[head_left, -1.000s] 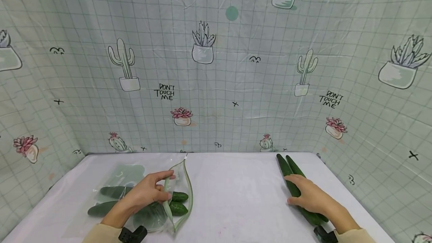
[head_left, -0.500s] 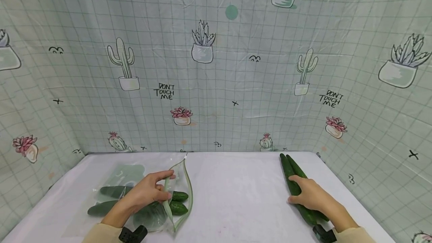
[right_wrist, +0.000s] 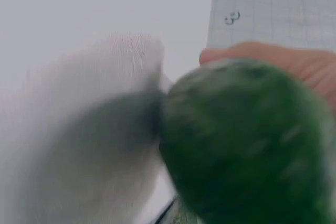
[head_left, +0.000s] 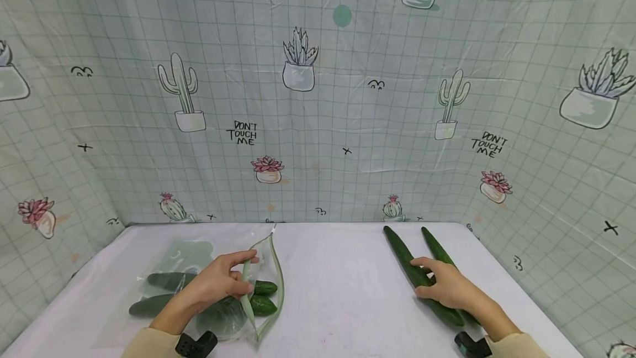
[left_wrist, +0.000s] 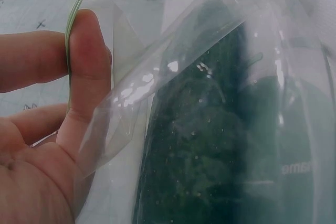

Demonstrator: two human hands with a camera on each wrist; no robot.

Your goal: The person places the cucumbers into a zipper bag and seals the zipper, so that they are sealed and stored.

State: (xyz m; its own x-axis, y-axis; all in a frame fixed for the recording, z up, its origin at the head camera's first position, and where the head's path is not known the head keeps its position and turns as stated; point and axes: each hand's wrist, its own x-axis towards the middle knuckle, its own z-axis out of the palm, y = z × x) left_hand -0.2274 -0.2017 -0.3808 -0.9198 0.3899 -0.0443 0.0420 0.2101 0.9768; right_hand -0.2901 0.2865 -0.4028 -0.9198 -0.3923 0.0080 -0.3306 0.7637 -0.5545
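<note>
My left hand (head_left: 216,280) holds the rim of a clear zip bag (head_left: 189,256) lying at the left of the table. In the left wrist view, the bag's green-edged rim (left_wrist: 68,30) runs between the fingers. Cucumbers (head_left: 262,306) lie inside the bag, their ends showing at its gaping mouth. On the right, my right hand (head_left: 449,287) grips a long cucumber (head_left: 399,247) with thumb and fingers. A second cucumber (head_left: 437,245) lies beside it, partly hidden by the hand. Blurred in the right wrist view, the gripped cucumber's rounded end (right_wrist: 247,140) looms close, with a shadow beside it.
A white cloth covers the table (head_left: 333,291), and its middle lies between the bag and the loose cucumbers. A grid-patterned curtain (head_left: 318,120) with cactus drawings encloses the back and both sides.
My right hand has moved slightly left with the gripped cucumber, whose far end has swung left, away from the second cucumber. My left hand and the bag have stayed put.
</note>
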